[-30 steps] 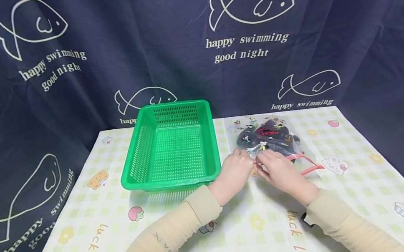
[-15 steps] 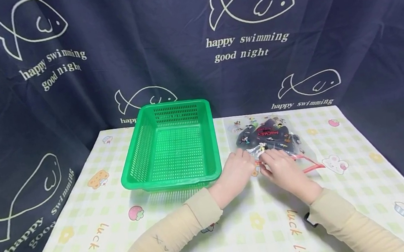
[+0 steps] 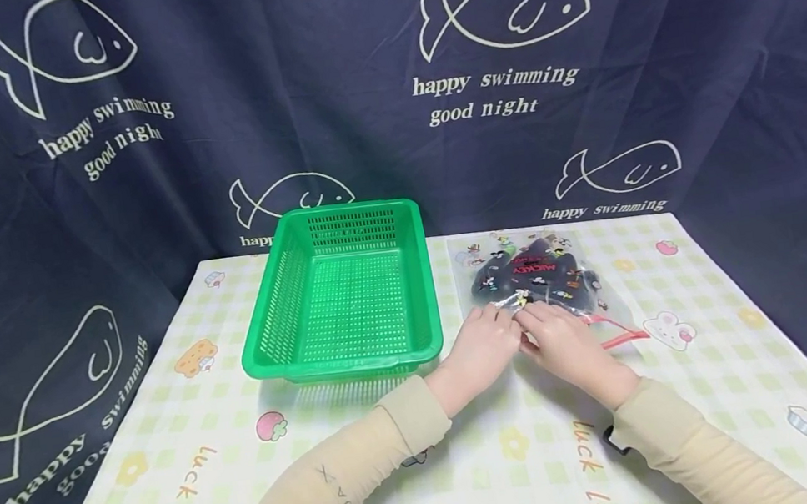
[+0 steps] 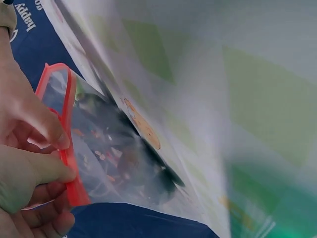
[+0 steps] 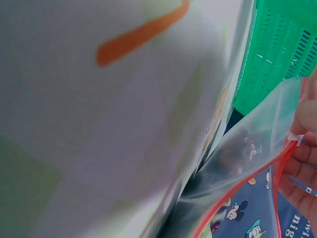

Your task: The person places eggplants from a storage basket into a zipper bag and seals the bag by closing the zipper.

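A clear plastic zip bag (image 3: pixel 537 269) printed with cartoon figures lies on the table, dark things inside it. Its red zip strip (image 4: pixel 70 119) faces the person. My left hand (image 3: pixel 481 346) pinches the strip between thumb and fingers, near one end. Close beside it, my right hand (image 3: pixel 561 342) pinches the strip at a small white slider (image 5: pixel 295 138), seen in the right wrist view. On the right-hand side of the slider the two red edges stand apart in a loop. In the head view the fingertips of both hands meet at the strip.
A green plastic basket (image 3: pixel 345 366) stands left of the bag, with nothing in it. The table has a pale checked cloth (image 3: pixel 491 476) with cartoon prints. A dark blue curtain (image 3: pixel 367 80) with white fish hangs behind the table.
My left hand has shifted slightly right along the strip, up to my right hand. The right hand stays nearly in place. The basket has not moved.
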A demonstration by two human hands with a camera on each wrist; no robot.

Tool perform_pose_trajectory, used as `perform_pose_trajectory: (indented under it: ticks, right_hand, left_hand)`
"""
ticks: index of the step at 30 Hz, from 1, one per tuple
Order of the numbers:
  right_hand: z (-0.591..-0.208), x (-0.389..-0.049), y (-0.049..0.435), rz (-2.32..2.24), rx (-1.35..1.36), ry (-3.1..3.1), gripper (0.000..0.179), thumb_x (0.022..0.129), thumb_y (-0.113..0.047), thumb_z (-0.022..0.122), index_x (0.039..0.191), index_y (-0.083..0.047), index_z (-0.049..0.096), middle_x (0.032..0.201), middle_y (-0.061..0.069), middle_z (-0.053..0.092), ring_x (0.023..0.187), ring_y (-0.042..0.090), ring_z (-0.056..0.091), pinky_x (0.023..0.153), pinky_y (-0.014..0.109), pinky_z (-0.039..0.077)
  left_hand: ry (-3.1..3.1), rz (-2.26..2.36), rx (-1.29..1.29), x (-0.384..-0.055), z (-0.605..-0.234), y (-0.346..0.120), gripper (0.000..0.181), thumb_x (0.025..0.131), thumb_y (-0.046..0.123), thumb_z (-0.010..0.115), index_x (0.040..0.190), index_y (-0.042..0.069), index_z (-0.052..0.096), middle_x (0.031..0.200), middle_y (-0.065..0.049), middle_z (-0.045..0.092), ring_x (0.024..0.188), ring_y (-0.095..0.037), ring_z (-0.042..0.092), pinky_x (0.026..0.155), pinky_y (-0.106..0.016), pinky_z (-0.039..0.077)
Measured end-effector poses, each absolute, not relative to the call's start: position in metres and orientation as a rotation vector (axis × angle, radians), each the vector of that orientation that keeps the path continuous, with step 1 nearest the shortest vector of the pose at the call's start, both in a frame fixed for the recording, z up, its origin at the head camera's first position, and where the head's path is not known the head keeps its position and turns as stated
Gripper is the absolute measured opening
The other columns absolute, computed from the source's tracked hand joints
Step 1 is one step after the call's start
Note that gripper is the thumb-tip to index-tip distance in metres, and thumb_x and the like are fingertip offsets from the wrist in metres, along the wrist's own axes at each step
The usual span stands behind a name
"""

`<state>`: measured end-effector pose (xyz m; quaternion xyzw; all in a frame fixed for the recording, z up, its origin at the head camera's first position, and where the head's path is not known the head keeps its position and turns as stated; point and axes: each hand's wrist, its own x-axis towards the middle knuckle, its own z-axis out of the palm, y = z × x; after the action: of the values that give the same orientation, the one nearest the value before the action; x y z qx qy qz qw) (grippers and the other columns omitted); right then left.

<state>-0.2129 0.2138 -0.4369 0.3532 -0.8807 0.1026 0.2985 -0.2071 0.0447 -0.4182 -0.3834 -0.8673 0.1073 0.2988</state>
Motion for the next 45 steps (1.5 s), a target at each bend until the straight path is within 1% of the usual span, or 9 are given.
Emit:
perform_pose_trajectory:
  ticks: [6, 13, 18, 21, 27, 31, 34, 38, 45]
  right_hand:
    - [-0.438, -0.213, 0.215, 0.266, 0.963, -2.339, 0.020, 0.069, -0.008, 0.073, 0.083, -0.009, 0.058, 0.080, 0.003, 0.058, 0.075, 0.022, 0.056, 0.074, 0.039, 0.051]
    - [-0.441, -0.212, 0.223, 0.290, 0.968, -2.353, 0.023, 0.066, -0.005, 0.073, 0.078, -0.012, 0.056, 0.078, -0.001, 0.056, 0.073, 0.019, 0.055, 0.073, 0.037, 0.050]
    - [-0.442, -0.213, 0.230, 0.296, 0.988, -2.320, 0.024, 0.062, 0.002, 0.070, 0.076, -0.010, 0.054, 0.075, 0.001, 0.054, 0.071, 0.020, 0.053, 0.072, 0.037, 0.049]
    - [-0.443, -0.213, 0.233, 0.293, 0.983, -2.311, 0.022, 0.062, 0.002, 0.067, 0.076, -0.010, 0.054, 0.075, 0.001, 0.054, 0.071, 0.019, 0.053, 0.070, 0.037, 0.049]
    - [-0.443, -0.211, 0.239, 0.280, 0.982, -2.336, 0.024, 0.062, 0.000, 0.068, 0.072, -0.012, 0.051, 0.073, -0.001, 0.050, 0.068, 0.018, 0.049, 0.069, 0.038, 0.048]
    - [-0.444, -0.211, 0.243, 0.279, 0.991, -2.340, 0.025, 0.062, 0.002, 0.068, 0.071, -0.012, 0.049, 0.072, -0.002, 0.048, 0.067, 0.017, 0.047, 0.067, 0.037, 0.047]
    - [-0.444, -0.210, 0.246, 0.279, 0.996, -2.334, 0.025, 0.061, 0.003, 0.067, 0.071, -0.011, 0.049, 0.070, -0.003, 0.046, 0.067, 0.016, 0.045, 0.065, 0.036, 0.045]
    - [-0.444, -0.210, 0.248, 0.297, 1.004, -2.321, 0.027, 0.059, 0.004, 0.068, 0.071, -0.011, 0.049, 0.069, -0.005, 0.044, 0.066, 0.013, 0.043, 0.062, 0.033, 0.043]
    - [-0.444, -0.208, 0.255, 0.303, 0.990, -2.339, 0.027, 0.059, 0.006, 0.068, 0.070, -0.011, 0.049, 0.070, -0.003, 0.047, 0.067, 0.013, 0.044, 0.060, 0.031, 0.043]
  left_hand:
    - [-2.349, 0.268, -1.058, -0.209, -0.419, 0.043, 0.011, 0.090, 0.024, 0.060, 0.091, 0.020, 0.070, 0.086, 0.005, 0.063, 0.078, -0.011, 0.055, 0.068, -0.022, 0.044]
    - [-2.386, 0.267, -1.069, -0.206, -0.417, 0.042, 0.012, 0.089, 0.018, 0.060, 0.092, 0.019, 0.071, 0.086, 0.002, 0.064, 0.078, -0.011, 0.056, 0.071, -0.023, 0.046]
    - [-2.370, 0.285, -1.062, -0.206, -0.418, 0.041, 0.012, 0.088, 0.019, 0.060, 0.091, 0.020, 0.071, 0.083, 0.003, 0.062, 0.073, -0.010, 0.054, 0.067, -0.022, 0.044]
    - [-2.360, 0.292, -1.071, -0.205, -0.418, 0.041, 0.012, 0.088, 0.018, 0.060, 0.091, 0.019, 0.071, 0.082, 0.003, 0.062, 0.072, -0.011, 0.053, 0.067, -0.022, 0.043]
    - [-2.363, 0.296, -1.082, -0.204, -0.421, 0.038, 0.014, 0.088, 0.016, 0.058, 0.090, 0.019, 0.072, 0.080, 0.004, 0.062, 0.070, -0.010, 0.051, 0.064, -0.022, 0.042]
    - [-2.378, 0.295, -1.083, -0.204, -0.422, 0.036, 0.014, 0.090, 0.019, 0.058, 0.089, 0.021, 0.072, 0.081, 0.004, 0.062, 0.070, -0.010, 0.051, 0.064, -0.022, 0.042]
    - [-2.385, 0.293, -1.087, -0.203, -0.422, 0.036, 0.014, 0.091, 0.021, 0.058, 0.090, 0.021, 0.072, 0.081, 0.004, 0.062, 0.070, -0.009, 0.051, 0.064, -0.022, 0.042]
    - [-2.382, 0.295, -1.094, -0.204, -0.422, 0.036, 0.014, 0.090, 0.020, 0.058, 0.089, 0.021, 0.072, 0.080, 0.004, 0.062, 0.068, -0.009, 0.050, 0.062, -0.021, 0.041]
    - [-2.392, 0.276, -1.087, -0.204, -0.425, 0.036, 0.014, 0.090, 0.019, 0.058, 0.087, 0.021, 0.072, 0.078, 0.005, 0.060, 0.066, -0.009, 0.048, 0.061, -0.021, 0.040]
